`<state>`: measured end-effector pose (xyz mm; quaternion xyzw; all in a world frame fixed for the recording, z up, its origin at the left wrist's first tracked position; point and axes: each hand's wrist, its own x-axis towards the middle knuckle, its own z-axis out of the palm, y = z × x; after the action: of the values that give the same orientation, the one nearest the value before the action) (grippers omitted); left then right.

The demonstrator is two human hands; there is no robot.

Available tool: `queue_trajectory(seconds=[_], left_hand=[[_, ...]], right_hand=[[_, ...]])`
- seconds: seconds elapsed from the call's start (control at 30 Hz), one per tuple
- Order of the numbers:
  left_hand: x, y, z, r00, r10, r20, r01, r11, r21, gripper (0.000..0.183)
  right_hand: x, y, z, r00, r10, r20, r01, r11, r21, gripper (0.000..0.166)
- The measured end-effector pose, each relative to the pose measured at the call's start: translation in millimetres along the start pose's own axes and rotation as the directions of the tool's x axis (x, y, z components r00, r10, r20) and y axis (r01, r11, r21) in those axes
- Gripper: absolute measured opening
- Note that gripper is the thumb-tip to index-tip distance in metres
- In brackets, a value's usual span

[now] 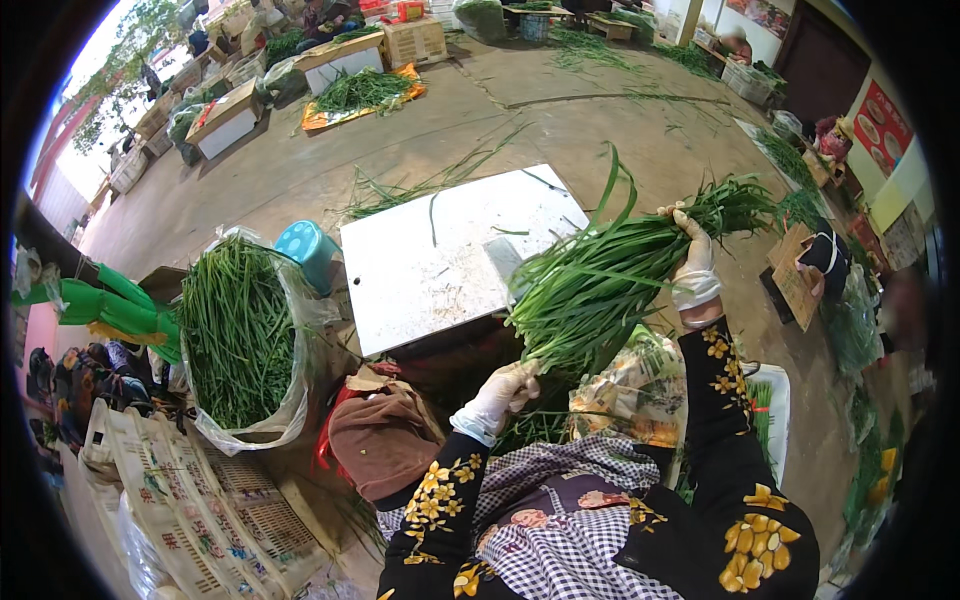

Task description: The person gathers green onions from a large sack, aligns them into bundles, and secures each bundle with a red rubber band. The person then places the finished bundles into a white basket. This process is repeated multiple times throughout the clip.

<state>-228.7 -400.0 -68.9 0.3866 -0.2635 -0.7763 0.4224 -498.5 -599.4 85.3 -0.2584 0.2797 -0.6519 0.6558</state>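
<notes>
A thick bundle of long green leaves, probably garlic chives (592,281), slants across the right front of a white board (450,262). My right hand (694,251), in a pale glove, grips it toward the leafy tips. Down at the pale stem ends, my left hand (499,397), gloved too, has its fingers curled around a few stems. Those fingers partly hide what they pinch. A grey metal-looking block (504,266) rests on the board beside the bundle, among crumbs of dirt and loose leaves.
On the left stand a plastic bag full of green stalks (238,337), a blue stool (307,251) and several stacked plastic crates (195,502). A brown cloth (382,442) lies near my left forearm. A white tray (776,420) holds tied stalks at right. Other people sit farther off.
</notes>
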Motion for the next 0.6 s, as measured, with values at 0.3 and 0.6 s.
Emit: queue_trajectory(seconds=[0.3, 0.6], left_hand=[[-6.1, -68.8, -79.3, 0.966, 0.216, -0.139, -0.213, 0.976, 0.042, 0.033], [-5.5, -19.4, 21.3, 0.968, 0.231, 0.098, -0.183, 0.917, -0.353, 0.079]], right_hand=[[6.5, -26.9, -10.3, 0.996, -0.055, 0.063, 0.058, 0.998, -0.035, 0.009], [2.1, -7.8, -25.0, 0.998, 0.063, -0.032, -0.066, 0.993, -0.103, 0.007]])
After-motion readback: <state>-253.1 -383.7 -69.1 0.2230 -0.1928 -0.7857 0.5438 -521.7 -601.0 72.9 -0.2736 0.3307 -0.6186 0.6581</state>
